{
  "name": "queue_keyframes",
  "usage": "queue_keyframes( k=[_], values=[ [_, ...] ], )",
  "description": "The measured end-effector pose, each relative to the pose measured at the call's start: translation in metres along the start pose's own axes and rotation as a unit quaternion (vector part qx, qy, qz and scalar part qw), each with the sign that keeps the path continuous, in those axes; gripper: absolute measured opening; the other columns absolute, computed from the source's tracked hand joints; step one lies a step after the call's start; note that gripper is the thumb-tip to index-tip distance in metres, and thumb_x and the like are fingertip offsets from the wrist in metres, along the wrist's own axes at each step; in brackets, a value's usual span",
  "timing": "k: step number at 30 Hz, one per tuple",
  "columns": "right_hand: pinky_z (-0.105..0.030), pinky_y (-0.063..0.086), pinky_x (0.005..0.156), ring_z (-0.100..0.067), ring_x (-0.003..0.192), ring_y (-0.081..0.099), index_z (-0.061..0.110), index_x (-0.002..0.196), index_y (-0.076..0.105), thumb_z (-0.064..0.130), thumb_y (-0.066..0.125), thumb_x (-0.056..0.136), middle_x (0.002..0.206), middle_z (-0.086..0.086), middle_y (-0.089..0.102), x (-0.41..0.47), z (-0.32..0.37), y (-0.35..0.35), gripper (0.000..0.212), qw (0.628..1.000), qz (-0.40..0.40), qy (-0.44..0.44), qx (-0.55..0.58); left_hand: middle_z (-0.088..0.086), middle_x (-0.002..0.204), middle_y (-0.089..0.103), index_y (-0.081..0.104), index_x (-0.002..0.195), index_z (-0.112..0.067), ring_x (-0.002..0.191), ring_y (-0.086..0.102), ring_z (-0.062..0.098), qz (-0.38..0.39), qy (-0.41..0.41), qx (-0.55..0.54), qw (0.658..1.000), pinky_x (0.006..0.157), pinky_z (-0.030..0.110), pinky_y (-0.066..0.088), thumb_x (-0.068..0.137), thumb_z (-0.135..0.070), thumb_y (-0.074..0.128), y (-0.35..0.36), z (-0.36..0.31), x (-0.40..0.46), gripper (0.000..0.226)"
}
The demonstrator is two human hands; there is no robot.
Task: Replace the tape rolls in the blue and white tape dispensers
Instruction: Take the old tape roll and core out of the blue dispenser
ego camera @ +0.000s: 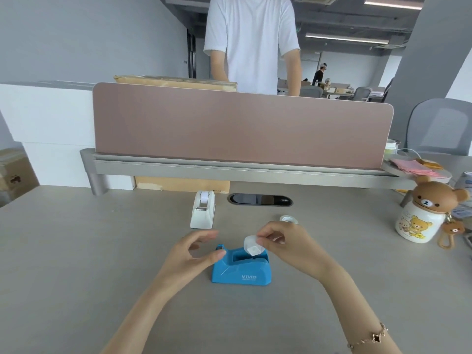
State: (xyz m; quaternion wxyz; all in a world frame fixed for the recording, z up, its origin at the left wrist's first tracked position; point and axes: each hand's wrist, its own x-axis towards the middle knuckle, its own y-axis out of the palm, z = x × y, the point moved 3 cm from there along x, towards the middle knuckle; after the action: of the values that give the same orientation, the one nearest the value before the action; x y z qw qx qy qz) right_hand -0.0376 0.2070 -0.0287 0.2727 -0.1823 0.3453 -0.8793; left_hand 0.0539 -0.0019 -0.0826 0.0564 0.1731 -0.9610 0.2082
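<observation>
Above blue dispenser (241, 267) slot, right grip (286, 245) pinching tape roll (252, 245); left grip (196, 251) wide

Plenty of bare desk (76, 251) to the left and in front of the blue dispenser (241, 268). Behind it the white dispenser (202, 213) and a loose tape roll (288, 219) stand apart, with a gap between; the bear jar (419, 221) crowds the far right, the pink partition (242, 131) walls the back

Desk count: items by kind.
We count two dispensers, one blue (241, 267) and one white (202, 213); two tape rolls, one held (252, 246), one lying on the desk (288, 219); two hands, left (194, 251) and right (286, 245); one bear jar (424, 212).
</observation>
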Motion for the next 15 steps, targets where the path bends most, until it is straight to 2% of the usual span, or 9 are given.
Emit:
queue_keyframes(
  k=[3,7,9,15],
  values=[
    [-0.014,0.050,0.076,0.003,0.083,0.065,0.025,0.091,0.071,0.028,0.065,0.087,0.085,0.016,0.071,0.000,-0.001,-0.001,0.008,1.000,-0.006,0.006,0.027,-0.025,0.100,0.066,0.067,0.098,-0.037,0.098,0.057,-0.006,-0.049,0.054,0.030,0.997,0.079,0.006,0.038,0.070,-0.031,0.080,0.005,-0.021,0.001,0.031],
    [-0.016,0.050,0.076,-0.001,0.079,0.066,0.024,0.091,0.072,0.028,0.066,0.086,0.086,0.013,0.072,-0.002,-0.003,-0.003,0.008,0.996,-0.039,0.031,0.069,-0.018,0.086,0.070,0.063,0.089,-0.047,0.095,0.058,-0.002,-0.029,0.101,0.098,0.990,0.075,0.001,0.036,0.068,-0.030,0.081,0.020,-0.034,0.001,0.032],
    [-0.019,0.053,0.076,-0.003,0.079,0.067,0.023,0.091,0.072,0.029,0.068,0.085,0.086,0.010,0.072,-0.004,-0.004,-0.003,0.009,0.994,-0.049,0.046,0.086,-0.021,0.087,0.067,0.059,0.088,-0.049,0.095,0.057,-0.003,-0.041,0.108,0.115,0.987,0.075,0.000,0.036,0.068,-0.031,0.081,0.025,-0.034,0.001,0.035],
    [-0.022,0.054,0.076,-0.008,0.079,0.070,0.016,0.083,0.073,0.028,0.073,0.080,0.081,0.004,0.075,-0.011,-0.001,0.002,0.012,0.990,-0.056,0.070,0.108,-0.022,0.086,0.061,0.067,0.090,-0.027,0.089,0.057,0.001,-0.091,0.162,0.143,0.972,0.066,0.008,0.043,0.067,-0.030,0.083,0.034,-0.043,-0.002,0.028]
  ],
)
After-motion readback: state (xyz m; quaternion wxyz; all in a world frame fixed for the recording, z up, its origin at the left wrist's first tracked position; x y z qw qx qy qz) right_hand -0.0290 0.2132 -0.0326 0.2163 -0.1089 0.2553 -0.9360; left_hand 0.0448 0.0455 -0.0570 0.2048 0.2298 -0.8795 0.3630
